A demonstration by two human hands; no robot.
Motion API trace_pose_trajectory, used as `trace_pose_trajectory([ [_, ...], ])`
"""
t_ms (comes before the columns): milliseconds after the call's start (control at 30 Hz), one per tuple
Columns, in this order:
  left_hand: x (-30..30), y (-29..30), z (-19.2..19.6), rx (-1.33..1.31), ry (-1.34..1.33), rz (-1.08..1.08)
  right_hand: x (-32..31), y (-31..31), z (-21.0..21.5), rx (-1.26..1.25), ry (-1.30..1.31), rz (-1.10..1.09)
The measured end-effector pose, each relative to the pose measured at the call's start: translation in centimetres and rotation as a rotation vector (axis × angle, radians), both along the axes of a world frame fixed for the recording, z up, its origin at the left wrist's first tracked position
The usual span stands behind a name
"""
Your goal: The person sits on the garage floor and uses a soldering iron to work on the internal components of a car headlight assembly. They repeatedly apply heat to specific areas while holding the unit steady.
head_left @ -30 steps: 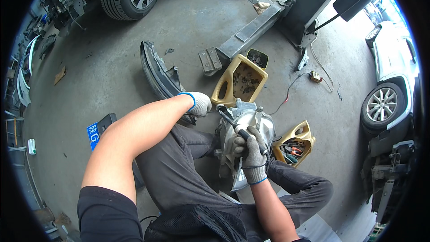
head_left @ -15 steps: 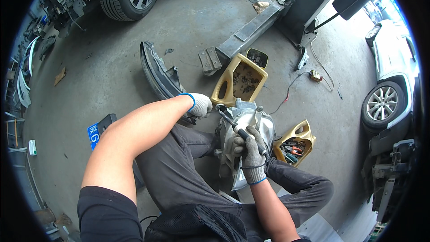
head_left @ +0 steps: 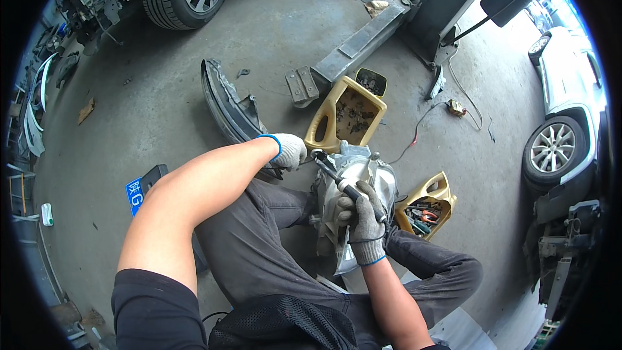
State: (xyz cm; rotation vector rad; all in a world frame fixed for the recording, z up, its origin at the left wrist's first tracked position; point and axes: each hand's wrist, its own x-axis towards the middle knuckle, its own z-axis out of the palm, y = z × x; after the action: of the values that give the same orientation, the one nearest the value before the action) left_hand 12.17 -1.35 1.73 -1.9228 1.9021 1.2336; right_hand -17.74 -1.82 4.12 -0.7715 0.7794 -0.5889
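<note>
Only a slight view shift since the earlier frame. I've got the headlight assembly (head_left: 360,170) between the legs (head_left: 256,246); right hand (head_left: 365,210) wrapped round ratchet-like tool (head_left: 350,190) over it; left hand (head_left: 289,151) beside tool tip, closure and contents unclear.

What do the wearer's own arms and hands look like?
Both hands are in knit gloves with blue cuff edges. The glove on the left hand is pale, near white; the one on the right hand looks greyer, with a thin dark band round it near the wrist. Forearms bare. Left upper arm: short black sleeve. No markings I can make out.
</note>
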Motion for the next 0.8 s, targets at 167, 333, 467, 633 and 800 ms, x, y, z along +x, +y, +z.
trace_pose_trajectory([
  [167, 0.0, 0.0, -0.1, -0.025, -0.011, -0.019, 0.2, -0.1, 0.2, 0.026, -0.014, -0.02],
  [333, 0.0, 0.1, 0.3, -0.09, -0.023, -0.037, 0.8, 0.3, 1.3, 0.023, 0.036, -0.085],
  [467, 0.1, 0.1, 0.0, -0.067, -0.013, -0.012, 0.9, 0.4, 1.1, 0.05, 0.017, -0.098],
  [633, 0.1, 0.1, 0.1, -0.068, -0.003, -0.01, 0.9, 0.4, 1.3, 0.049, 0.03, -0.091],
  [800, 0.0, 0.0, 0.6, -0.045, -0.009, -0.003, 0.7, 0.3, 0.8, 0.015, 0.036, -0.082],
])
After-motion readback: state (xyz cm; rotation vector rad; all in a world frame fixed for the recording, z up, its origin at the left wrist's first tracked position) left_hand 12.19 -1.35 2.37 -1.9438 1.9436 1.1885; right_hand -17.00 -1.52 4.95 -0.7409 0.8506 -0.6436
